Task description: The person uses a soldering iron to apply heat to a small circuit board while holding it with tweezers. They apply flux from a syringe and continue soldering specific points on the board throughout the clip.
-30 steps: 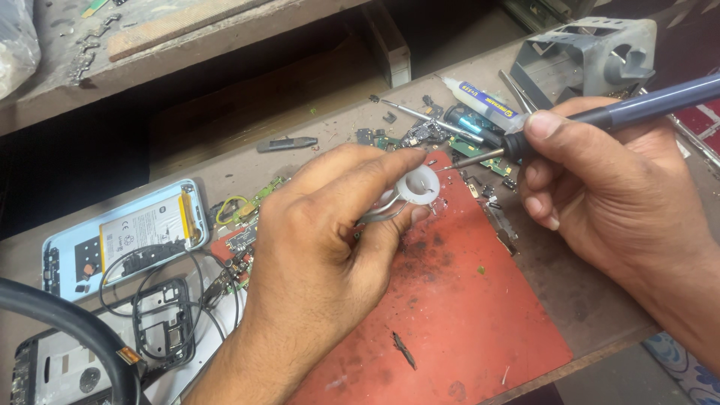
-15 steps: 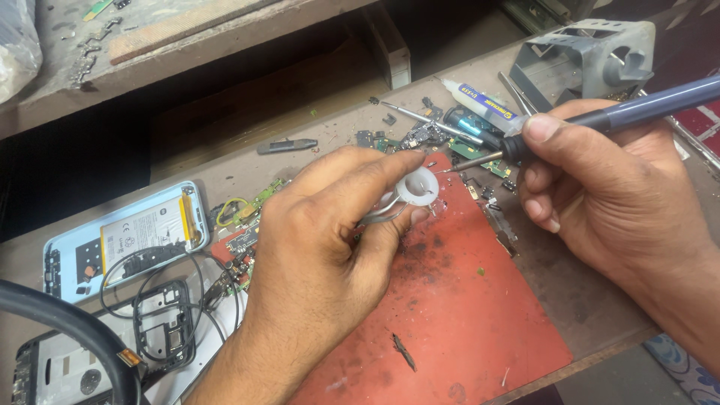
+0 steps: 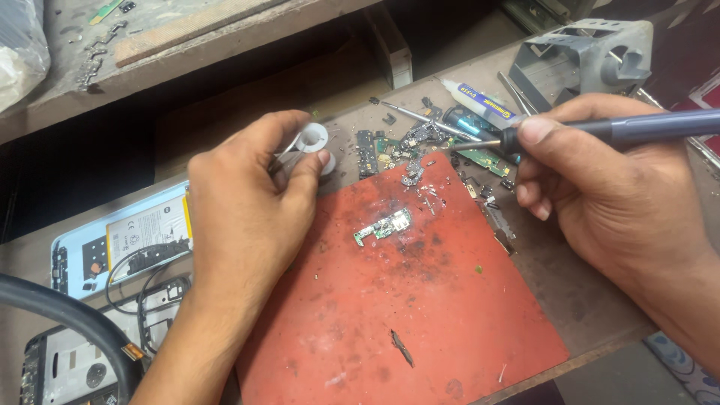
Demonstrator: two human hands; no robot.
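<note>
Left hand (image 3: 244, 214) shifted leftward, small board (image 3: 384, 225) apparently uncovered.

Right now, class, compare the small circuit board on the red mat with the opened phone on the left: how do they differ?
The small circuit board is tiny, green and bare; the opened phone is far larger, with a pale blue frame and a white battery inside. The board lies alone on the red mat; the phone rests on the bench beside the mat, partly behind the left hand. Neither hand touches either. Both lie flat with their electronics exposed.
</note>
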